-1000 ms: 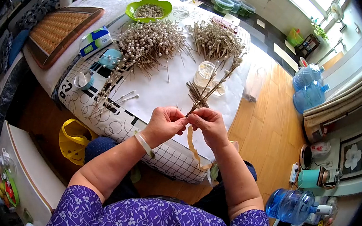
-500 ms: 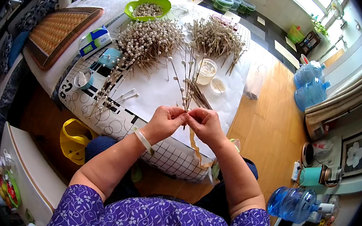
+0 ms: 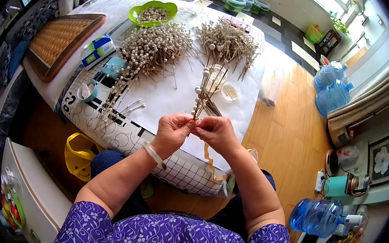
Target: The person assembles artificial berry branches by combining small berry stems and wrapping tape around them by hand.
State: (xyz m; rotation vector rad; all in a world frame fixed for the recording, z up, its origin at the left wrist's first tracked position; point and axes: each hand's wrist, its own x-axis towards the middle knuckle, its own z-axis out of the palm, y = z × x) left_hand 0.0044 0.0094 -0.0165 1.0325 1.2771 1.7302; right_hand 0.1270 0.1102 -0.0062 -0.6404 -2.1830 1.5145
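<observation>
My left hand (image 3: 174, 130) is closed around the lower end of a thin bundle of brown stems with white buds (image 3: 202, 94), which stands upright above my fingers. My right hand (image 3: 217, 132) pinches close against the left at the foot of the bundle. A strip of tan tape (image 3: 208, 158) hangs below the right hand; its upper end is hidden by the fingers. Just beyond the hands lie some bare brown stems (image 3: 212, 107), a clear round tub (image 3: 216, 77) and its pale lid (image 3: 229, 92).
Farther back on the table are a large heap of budded stems (image 3: 152, 47), a second heap (image 3: 228, 40) and a green bowl (image 3: 133, 17) of loose buds. A tissue pack (image 3: 98, 50) and small blue cup (image 3: 88, 90) stand left. A yellow bag (image 3: 77, 159) sits below the table edge.
The bundle's stems, spread apart before, now stand closer together, with white buds lined along the left side. Both hands stay together at its base, and the view has shifted slightly.
</observation>
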